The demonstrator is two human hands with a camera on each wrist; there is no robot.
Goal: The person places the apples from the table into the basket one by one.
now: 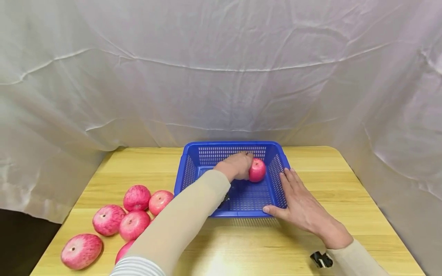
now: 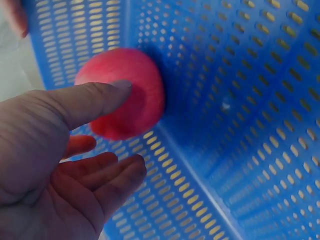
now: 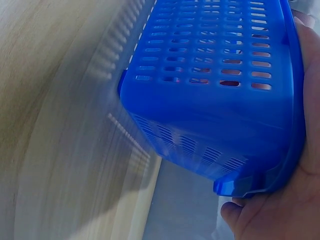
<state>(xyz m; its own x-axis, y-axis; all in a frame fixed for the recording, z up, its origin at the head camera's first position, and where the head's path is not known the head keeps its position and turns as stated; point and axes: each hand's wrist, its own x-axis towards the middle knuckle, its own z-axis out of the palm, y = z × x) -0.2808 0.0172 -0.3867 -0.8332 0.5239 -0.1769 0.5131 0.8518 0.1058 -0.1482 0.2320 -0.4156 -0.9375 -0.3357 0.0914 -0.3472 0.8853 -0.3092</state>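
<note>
A blue plastic basket (image 1: 238,213) with slotted walls stands on the table. Inside it, near the right back corner, lies a red apple (image 1: 258,170). My left hand (image 1: 238,165) reaches into the basket beside this apple. In the left wrist view, its thumb overlaps the apple (image 2: 147,95), while the loosely bent fingers (image 2: 120,182) lie apart from it. Along the basket's right side my right hand (image 1: 302,205) rests with straight fingers, its thumb at the front rim. The right wrist view has the palm (image 3: 285,215) against the basket's rim (image 3: 298,100).
Several more apples (image 1: 134,225) sit to the left of the basket on the wooden table (image 1: 345,191), some partly behind my left sleeve (image 1: 186,214). A pale cloth (image 1: 221,96) hangs behind the table and at both sides.
</note>
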